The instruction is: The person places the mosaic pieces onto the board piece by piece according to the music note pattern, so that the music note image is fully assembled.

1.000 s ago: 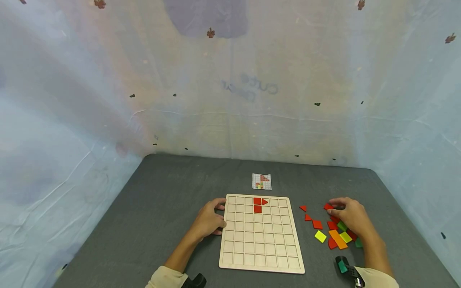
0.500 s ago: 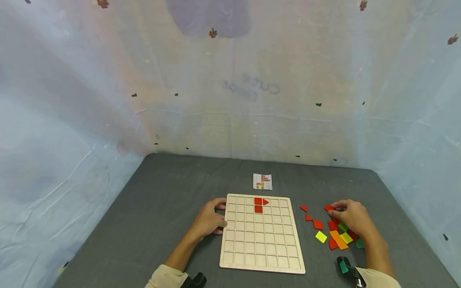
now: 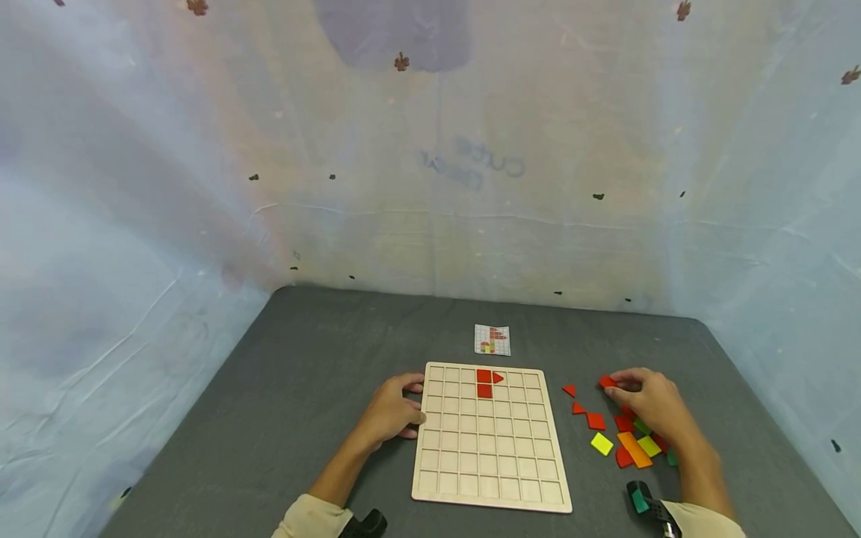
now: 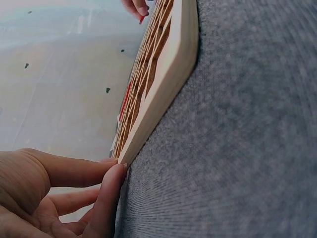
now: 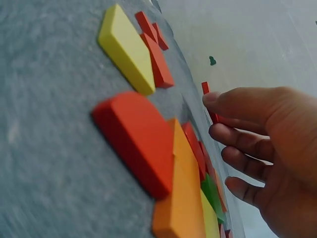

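Note:
My right hand (image 3: 652,398) pinches a flat red tile (image 3: 608,382) between thumb and fingers, to the right of the board. In the right wrist view the red tile (image 5: 206,88) shows as a thin edge, so its full shape is hidden. My left hand (image 3: 390,409) touches the left edge of the pale wooden grid board (image 3: 474,441), thumb and index finger spaced along it. Two red square tiles (image 3: 484,391) and a small red triangle (image 3: 498,377) lie in the board's upper cells. In the left wrist view the fingertips meet the board's side (image 4: 163,104).
Loose tiles lie right of the board: small red triangles (image 3: 569,390), a red square (image 3: 596,421), a yellow square (image 3: 602,444), an orange bar (image 3: 635,450), a rounded red piece (image 3: 624,457) and green pieces. A printed pattern card (image 3: 492,339) lies behind the board on the dark cloth.
My right hand has drawn the red tile slightly left, away from the pile, and it now shows more fully beyond the fingertips. My left hand stays at the board's edge.

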The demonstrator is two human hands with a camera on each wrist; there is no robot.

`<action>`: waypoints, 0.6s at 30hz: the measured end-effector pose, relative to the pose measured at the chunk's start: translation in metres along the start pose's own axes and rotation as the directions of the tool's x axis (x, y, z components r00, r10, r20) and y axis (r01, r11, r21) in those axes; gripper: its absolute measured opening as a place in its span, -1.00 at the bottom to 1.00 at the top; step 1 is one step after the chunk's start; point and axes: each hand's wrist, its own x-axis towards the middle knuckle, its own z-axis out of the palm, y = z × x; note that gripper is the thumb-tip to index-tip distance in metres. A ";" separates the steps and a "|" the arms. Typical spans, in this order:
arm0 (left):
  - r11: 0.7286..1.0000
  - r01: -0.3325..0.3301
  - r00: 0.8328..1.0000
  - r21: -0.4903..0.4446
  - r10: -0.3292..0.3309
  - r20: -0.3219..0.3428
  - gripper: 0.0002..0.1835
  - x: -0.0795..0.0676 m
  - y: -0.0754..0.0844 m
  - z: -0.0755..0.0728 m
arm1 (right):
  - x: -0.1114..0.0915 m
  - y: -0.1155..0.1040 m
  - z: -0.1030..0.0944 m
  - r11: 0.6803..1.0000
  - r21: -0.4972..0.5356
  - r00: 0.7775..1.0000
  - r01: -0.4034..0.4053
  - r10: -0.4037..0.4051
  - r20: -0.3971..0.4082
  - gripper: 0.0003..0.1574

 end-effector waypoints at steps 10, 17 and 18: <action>1.000 -0.004 1.000 0.008 0.004 0.007 -0.26 0.000 0.001 0.000 | 0.004 -0.017 0.009 1.000 -0.002 1.000 0.016 -0.016 0.005 -0.47; 1.000 -0.006 1.000 0.018 0.006 0.007 -0.27 -0.001 0.000 0.000 | 0.005 -0.028 0.015 0.997 0.005 0.997 0.071 -0.071 0.016 -0.45; 1.000 -0.006 1.000 0.018 0.006 0.007 -0.27 -0.001 0.000 0.000 | 0.006 -0.029 0.017 0.997 0.011 0.997 0.080 -0.080 0.019 -0.44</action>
